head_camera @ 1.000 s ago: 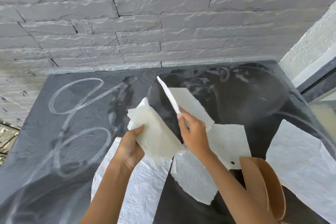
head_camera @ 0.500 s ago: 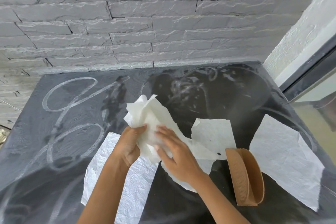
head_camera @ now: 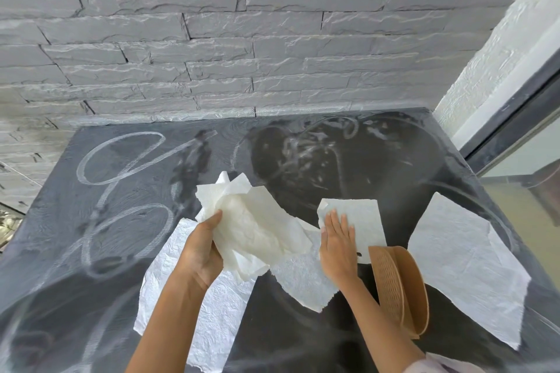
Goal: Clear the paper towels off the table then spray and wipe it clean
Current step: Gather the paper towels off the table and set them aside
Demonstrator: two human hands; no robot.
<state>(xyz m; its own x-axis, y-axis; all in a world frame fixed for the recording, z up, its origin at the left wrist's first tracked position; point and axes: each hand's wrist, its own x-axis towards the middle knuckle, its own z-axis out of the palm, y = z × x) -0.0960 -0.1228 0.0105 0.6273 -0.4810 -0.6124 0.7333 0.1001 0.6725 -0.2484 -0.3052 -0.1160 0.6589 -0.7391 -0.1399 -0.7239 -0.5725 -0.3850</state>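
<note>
My left hand point(head_camera: 200, 251) grips a crumpled bunch of white paper towels point(head_camera: 254, 221) just above the dark table point(head_camera: 91, 251). My right hand point(head_camera: 338, 239) lies flat, fingers straight, on a small square paper towel point(head_camera: 360, 218) in the table's middle. Another torn towel point(head_camera: 303, 278) lies just below it, partly under my right wrist. A large towel point(head_camera: 200, 312) is spread under my left forearm. One more large towel point(head_camera: 463, 269) lies flat at the right.
A tan woven basket point(head_camera: 397, 288) hangs on my right forearm, over the table. White smear loops mark the table's left and far parts. A grey stone wall point(head_camera: 242, 39) backs the table; a white wall and a dark window frame point(head_camera: 515, 100) stand on the right.
My right hand gave its lifted towel over to the bunch in my left hand, then moved right and down onto the small square towel. The view shifted right.
</note>
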